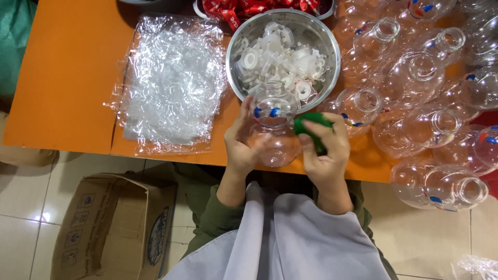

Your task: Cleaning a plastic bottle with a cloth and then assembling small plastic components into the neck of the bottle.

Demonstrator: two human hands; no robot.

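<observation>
The left hand (241, 140) is gripping a clear round plastic bottle (275, 129) with small blue marks near its neck, holding it over the edge of the orange table (67, 78). The right hand (327, 150) is closing around a green piece (311, 127) pressed against the bottle's side. Just behind the bottle a steel bowl (316, 36) is holding white plastic rings (280, 57). A pile of clear plastic bags (171, 83) is lying to the left, many empty bottles (425, 98) are crowding the right, and a cardboard box (114, 228) is sitting on the floor.
</observation>
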